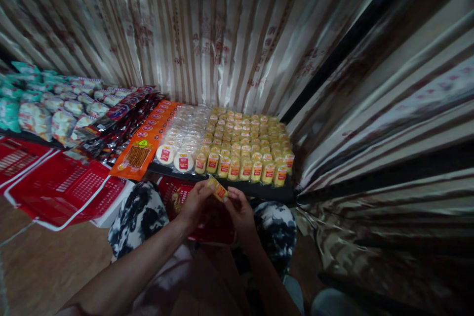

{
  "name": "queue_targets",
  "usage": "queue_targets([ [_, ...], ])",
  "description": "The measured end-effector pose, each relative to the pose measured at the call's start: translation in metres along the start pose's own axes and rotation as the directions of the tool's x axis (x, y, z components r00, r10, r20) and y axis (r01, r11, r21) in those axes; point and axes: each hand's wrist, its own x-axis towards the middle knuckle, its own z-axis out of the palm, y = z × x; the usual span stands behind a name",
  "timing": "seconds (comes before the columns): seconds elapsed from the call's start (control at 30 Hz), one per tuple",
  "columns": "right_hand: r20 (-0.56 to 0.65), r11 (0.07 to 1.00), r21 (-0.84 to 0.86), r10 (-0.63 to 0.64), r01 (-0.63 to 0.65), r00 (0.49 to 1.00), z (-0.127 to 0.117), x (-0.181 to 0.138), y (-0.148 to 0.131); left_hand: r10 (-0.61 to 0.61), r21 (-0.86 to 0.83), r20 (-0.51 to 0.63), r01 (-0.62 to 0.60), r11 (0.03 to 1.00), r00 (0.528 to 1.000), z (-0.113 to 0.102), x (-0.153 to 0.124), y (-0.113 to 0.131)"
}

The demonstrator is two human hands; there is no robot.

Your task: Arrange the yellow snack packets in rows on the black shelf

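Note:
Between my two hands is a small yellow wrapped snack (217, 188) with a red label. My left hand (195, 203) pinches its left end, and my right hand (239, 207) grips its right end. Just beyond my fingers, rows of similar yellow wrapped snacks (245, 170) stand close together on a dark shelf (259, 190). Left of these lie round white wrapped crackers (182, 161) with red labels. A red basket (213, 229) sits between my knees under my hands, with some yellow items partly visible inside it.
A flat orange snack packet (138, 140), dark packets (118, 118), white bagged snacks (76, 107) and teal packets (10, 108) line the shelf leftward. More red baskets (61, 190) stand on the floor below. Striped curtains (222, 34) hang behind and to the right.

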Motion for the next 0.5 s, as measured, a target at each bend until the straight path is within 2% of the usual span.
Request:
queue_targets([
  [0.17,-0.042,0.999,0.01,-0.042,0.042,0.998,-0.015,0.002,0.0,0.058,0.137,0.046,-0.064,0.988,0.997,0.026,0.008,-0.002],
  [0.3,-0.115,0.994,-0.06,-0.101,0.094,0.988,-0.033,0.004,-0.001,0.109,0.267,0.104,-0.133,0.955,0.989,0.047,0.018,-0.006],
  [0.4,-0.206,0.947,-0.286,-0.21,0.146,0.956,-0.048,0.005,-0.008,0.137,0.328,0.144,-0.178,0.928,0.98,0.063,0.028,-0.011],
  [0.5,-0.246,0.75,-0.623,-0.459,0.223,0.854,-0.061,0.005,-0.02,0.176,0.344,0.2,-0.237,0.909,0.964,0.083,0.039,-0.017],
])
